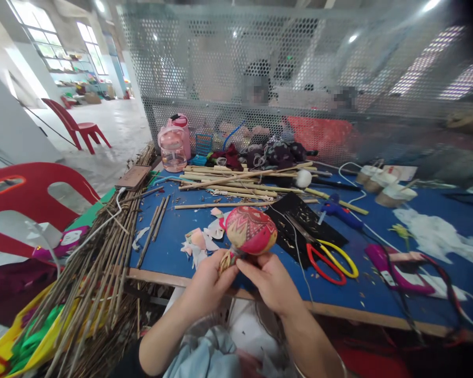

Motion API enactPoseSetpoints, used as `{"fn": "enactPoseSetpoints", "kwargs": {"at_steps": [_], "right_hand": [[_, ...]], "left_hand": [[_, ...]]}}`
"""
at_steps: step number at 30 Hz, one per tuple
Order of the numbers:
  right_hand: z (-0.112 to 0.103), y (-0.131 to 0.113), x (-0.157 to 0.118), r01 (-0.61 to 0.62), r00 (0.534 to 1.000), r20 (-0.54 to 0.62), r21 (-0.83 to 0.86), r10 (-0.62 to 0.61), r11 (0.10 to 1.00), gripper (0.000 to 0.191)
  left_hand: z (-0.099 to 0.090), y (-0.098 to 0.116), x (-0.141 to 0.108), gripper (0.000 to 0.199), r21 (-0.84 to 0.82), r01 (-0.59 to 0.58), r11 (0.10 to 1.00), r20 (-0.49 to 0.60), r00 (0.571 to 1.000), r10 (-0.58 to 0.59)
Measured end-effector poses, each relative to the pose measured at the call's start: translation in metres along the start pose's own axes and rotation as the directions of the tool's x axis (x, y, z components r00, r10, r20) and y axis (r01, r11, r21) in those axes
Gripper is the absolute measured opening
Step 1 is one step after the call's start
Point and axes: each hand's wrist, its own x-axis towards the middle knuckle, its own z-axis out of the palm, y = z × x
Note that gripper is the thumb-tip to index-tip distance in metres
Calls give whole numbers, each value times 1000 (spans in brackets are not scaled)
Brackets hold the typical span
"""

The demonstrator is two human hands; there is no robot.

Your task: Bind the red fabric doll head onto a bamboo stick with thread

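Note:
A round, fabric-covered ball [251, 229], patterned in pink, red and cream, is held just above the table's front edge. My left hand [213, 275] is closed around the gathered cloth at the ball's lower left. With thumb and fingers pressed at the underside, my right hand [268, 275] grips the same ball from the right. Scraps of pale cloth [199, 241] lie right behind my left hand. To the right, scissors [331, 260] with red and yellow handles rest partly on a black cloth [299, 226], near a blue glue gun [341, 212].
Bamboo sticks [224, 181] lie across the back of the blue table [161, 257]. A bundle of thin twigs [98, 273] leans along the left. A pink bottle [173, 152], paper cups [394, 194] and white cords stand or lie around. A perforated metal screen [205, 63] closes the far side.

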Motion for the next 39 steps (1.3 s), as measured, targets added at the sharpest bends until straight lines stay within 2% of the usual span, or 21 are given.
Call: {"fn": "enactPoseSetpoints", "kwargs": {"at_steps": [2,6,8,10,13,14,15,16,18,20,21,22,25,28,31,36,39], "right_hand": [[-4,0,-1,-3,999,44,10,3,1000,14],[-9,4,-2,16,998,51,144,-24,990,30],[-6,8,0,6,999,46,213,-17,977,35],[-2,13,3,13,1000,-9,262,-11,965,39],[1,22,5,37,996,-88,292,-12,956,34],[2,24,5,43,995,-98,290,-15,956,32],[2,26,5,47,994,-103,284,-18,958,32],[2,27,6,53,994,-110,281,-23,958,33],[2,27,7,70,992,-119,294,-37,953,38],[5,26,9,77,993,-111,297,-46,952,41],[6,24,9,72,994,-101,277,-45,958,40],[7,23,10,60,995,-95,243,-38,968,37],[7,16,10,27,995,-93,84,-19,996,28],[2,11,9,37,990,-134,-7,-37,999,26],[-2,6,9,78,979,-192,25,-72,997,29],[-1,-7,10,165,980,-121,75,-156,983,29],[-2,-15,9,182,975,-141,58,-172,982,26]], "left_hand": [[-5,1,1,19,-22,-11,1000,28,1000,12],[-13,8,1,19,-96,60,994,67,996,-54],[-12,11,1,15,-187,109,976,137,987,-84],[-11,11,2,12,-278,161,947,225,969,-99],[-16,11,2,15,-341,267,902,364,922,-135],[-20,12,1,14,-336,277,900,381,914,-139],[-25,14,1,13,-327,262,908,367,921,-133],[-30,17,0,18,-313,220,924,307,944,-120],[-34,26,2,34,-253,108,961,79,993,-91],[-28,33,7,40,-138,38,990,-134,989,-57],[-21,35,10,41,-61,27,998,-177,983,-37],[-13,35,14,41,-3,12,1000,-178,984,-12],[11,26,21,34,72,46,996,-154,988,-34],[21,12,18,33,76,55,996,-123,991,-46],[20,5,9,37,26,-2,1000,-87,996,4],[9,12,2,34,5,-11,1000,-148,989,12],[-2,16,7,31,-164,55,985,-226,970,-92]]}}
